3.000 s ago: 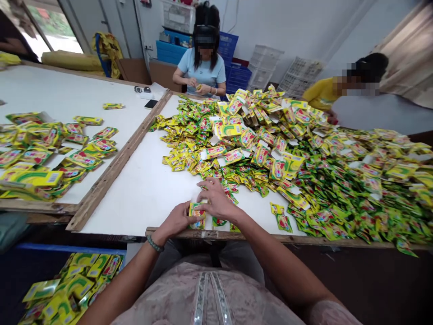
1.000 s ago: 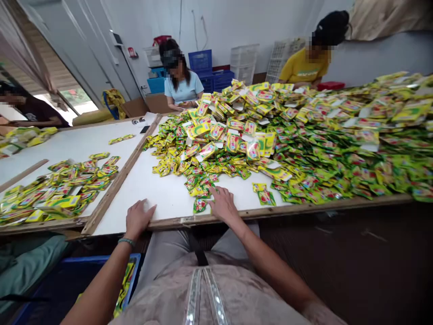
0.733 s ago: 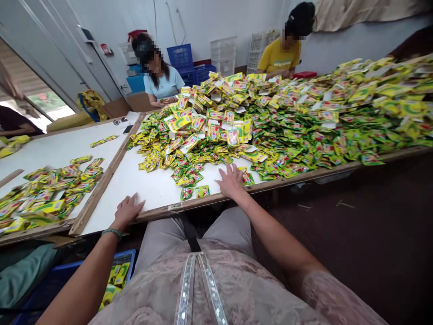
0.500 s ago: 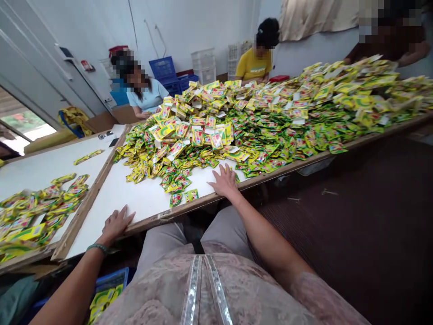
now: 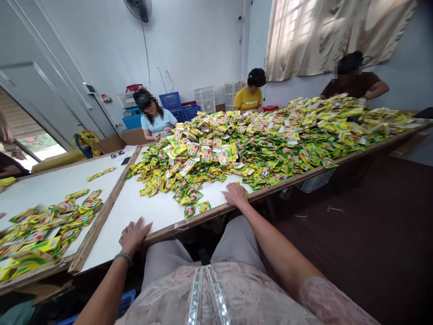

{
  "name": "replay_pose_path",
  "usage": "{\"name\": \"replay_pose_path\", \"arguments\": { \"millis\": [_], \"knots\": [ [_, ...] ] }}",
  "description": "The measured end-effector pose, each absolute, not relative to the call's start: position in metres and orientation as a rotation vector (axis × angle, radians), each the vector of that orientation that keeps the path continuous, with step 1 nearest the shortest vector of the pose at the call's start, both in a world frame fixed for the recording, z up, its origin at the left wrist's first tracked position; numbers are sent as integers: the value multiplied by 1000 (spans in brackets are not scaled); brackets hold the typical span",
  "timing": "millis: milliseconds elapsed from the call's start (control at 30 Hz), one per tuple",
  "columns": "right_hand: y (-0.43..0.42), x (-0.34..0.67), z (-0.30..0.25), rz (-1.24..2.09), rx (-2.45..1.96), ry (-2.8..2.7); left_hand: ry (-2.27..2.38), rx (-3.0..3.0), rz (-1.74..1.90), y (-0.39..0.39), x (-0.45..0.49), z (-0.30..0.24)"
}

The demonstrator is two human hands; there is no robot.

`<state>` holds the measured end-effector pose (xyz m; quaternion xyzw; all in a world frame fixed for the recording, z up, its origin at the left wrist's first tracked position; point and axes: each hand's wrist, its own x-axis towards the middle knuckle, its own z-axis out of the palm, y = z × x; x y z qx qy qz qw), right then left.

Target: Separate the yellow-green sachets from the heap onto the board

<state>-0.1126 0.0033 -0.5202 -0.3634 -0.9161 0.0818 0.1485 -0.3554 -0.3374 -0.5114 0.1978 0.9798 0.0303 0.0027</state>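
Note:
My left hand (image 5: 134,235) rests on the white tabletop (image 5: 117,221) by its wooden front edge, fingers spread and holding nothing. Farther right, my right hand (image 5: 236,195) lies on the same table near the edge, with its thumb apart from the fingers and no object visibly gripped. A large heap of small yellow and green packets (image 5: 270,158) rises just beyond it, and some packets touch or lie close to its fingertips. Two loose green packets, one a square packet (image 5: 204,207), lie between my hands near the edge.
A wooden divider (image 5: 108,203) separates a left section with more packets (image 5: 50,221). A dark phone-like object (image 5: 125,160) lies by the divider. Across the table sit a person in light blue (image 5: 158,119), another in yellow (image 5: 248,97) and one in brown (image 5: 355,85). Blue crates (image 5: 172,101) stand behind.
The view has tilted up, bringing a wall fan and more curtain into sight. Both hands stay on the table; the right hand's fingers look slightly more drawn in.

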Motion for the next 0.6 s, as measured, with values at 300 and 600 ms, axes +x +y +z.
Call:
{"name": "replay_pose_path", "arguments": {
  "millis": [300, 600],
  "knots": [
    [-2, -113, -517, 225, -1131, -2556, 3043, 559, 248, -339, -357, -517],
    [3, -119, -521, 179, -1127, -2605, 3063, 460, 341, -339, -358, -524]
  ]
}}
